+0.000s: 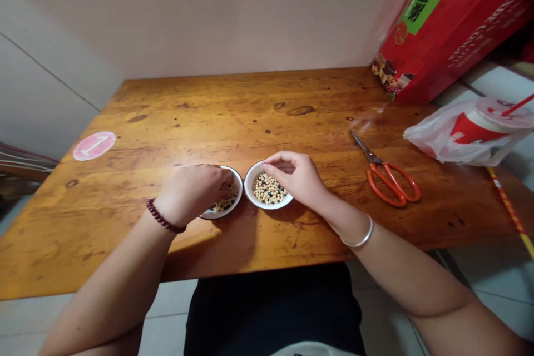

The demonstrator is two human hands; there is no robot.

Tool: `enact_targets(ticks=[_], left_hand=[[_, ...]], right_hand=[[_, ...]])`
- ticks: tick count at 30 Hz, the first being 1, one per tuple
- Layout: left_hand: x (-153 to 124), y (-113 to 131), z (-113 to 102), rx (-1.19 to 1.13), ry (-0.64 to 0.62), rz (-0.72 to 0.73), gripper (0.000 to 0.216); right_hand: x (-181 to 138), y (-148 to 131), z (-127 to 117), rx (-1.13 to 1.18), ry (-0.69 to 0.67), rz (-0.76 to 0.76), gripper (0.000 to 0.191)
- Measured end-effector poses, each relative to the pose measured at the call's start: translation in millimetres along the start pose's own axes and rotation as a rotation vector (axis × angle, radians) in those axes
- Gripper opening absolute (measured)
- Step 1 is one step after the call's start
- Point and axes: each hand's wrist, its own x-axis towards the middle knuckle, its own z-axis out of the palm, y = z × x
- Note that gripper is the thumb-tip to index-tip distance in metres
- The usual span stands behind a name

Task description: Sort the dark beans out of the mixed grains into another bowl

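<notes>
Two small white bowls stand side by side near the front of the wooden table. The right bowl (pixel 249 192) holds pale yellow beans (pixel 270 189) mixed with some black ones. My right hand (pixel 298 175) is at its far rim, thumb and forefinger closed together on the edge. The left bowl (pixel 238 183) contains a similar mix of beans (pixel 224 202), partly covered by my left hand (pixel 198 186). That hand reaches over the bowl with its fingers curled down among the beans. Whatever its fingertips hold is hidden.
Orange-handled scissors (pixel 390 178) lie on the table to the right. Beyond them is a lidded cup (pixel 478 125) with a straw, in a plastic bag (pixel 429 133). A red box (pixel 450 33) stands at the back right. A pink round sticker (pixel 94 146) marks the table's left side.
</notes>
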Motion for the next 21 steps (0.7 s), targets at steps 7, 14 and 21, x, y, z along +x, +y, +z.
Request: enact_targets(ticks=[7, 14, 21], left_hand=[[2, 6, -4, 0.001, -0.076, 0.03, 0.03], [0, -10, -3, -0.184, 0.022, 0.068, 0.02], [12, 9, 0, -0.874, 0.444, 0.099, 0.021]], right_hand=[[1, 5, 0, -0.089, 0.031, -0.009, 0.012], [0, 5, 3, -0.076, 0.031, -0.02, 0.012], [-5, -4, 4, -0.077, 0.058, -0.132, 0.012]])
